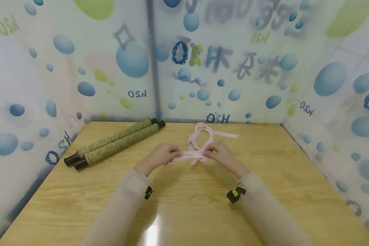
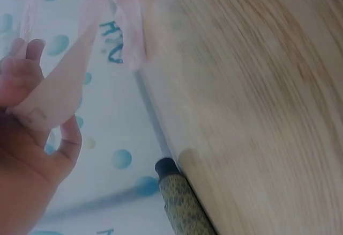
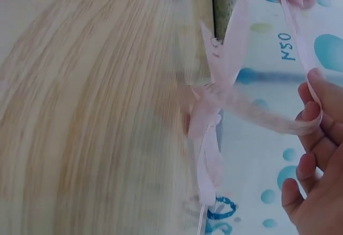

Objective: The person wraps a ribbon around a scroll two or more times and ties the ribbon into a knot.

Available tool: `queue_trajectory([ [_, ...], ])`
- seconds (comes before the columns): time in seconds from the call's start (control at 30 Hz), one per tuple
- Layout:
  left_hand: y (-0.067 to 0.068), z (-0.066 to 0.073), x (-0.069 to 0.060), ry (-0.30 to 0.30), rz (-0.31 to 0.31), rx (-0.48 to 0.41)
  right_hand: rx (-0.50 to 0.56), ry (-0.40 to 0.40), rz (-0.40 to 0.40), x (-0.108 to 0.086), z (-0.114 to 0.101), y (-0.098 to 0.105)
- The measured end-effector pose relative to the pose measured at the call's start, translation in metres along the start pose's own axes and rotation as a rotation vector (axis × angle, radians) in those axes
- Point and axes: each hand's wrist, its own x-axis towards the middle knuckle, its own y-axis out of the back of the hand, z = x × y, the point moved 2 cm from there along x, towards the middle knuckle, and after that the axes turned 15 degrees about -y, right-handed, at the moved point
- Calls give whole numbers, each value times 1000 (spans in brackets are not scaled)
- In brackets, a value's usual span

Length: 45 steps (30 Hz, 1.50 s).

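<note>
A pink ribbon with printed lettering (image 1: 188,154) is stretched between both hands above the table. My left hand (image 1: 162,156) pinches one end of that stretch between thumb and fingers. At its other end my right hand (image 1: 222,157) pinches the ribbon as well. More of the ribbon loops behind the hands, and a tail lies to the right on the table. In the left wrist view the ribbon (image 2: 64,87) folds over the left fingers. From the right wrist the ribbon (image 3: 262,118) curves round the right fingertips, with loose loops hanging beyond.
Two scrolls (image 1: 123,141) with patterned olive covering and black end knobs lie side by side at the back left of the wooden table (image 1: 184,205). A patterned wall cloth (image 1: 160,82) with blue and green dots stands behind and at both sides.
</note>
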Motion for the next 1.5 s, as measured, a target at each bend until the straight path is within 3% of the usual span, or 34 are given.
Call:
queue_trajectory([
  [0.27,23,-9,-25,65,0,-17,-66,-15,21,-13,19,25],
  [0.4,34,-11,-35,109,-2,-39,-90,-64,40,-18,27,39],
  [0.63,54,-16,-56,151,22,53,-138,-136,74,-26,39,64],
  [1.0,83,-29,-96,244,22,43,-200,-174,165,-51,67,104],
  [1.5,109,-40,-148,290,37,170,-278,-199,330,-83,109,151],
])
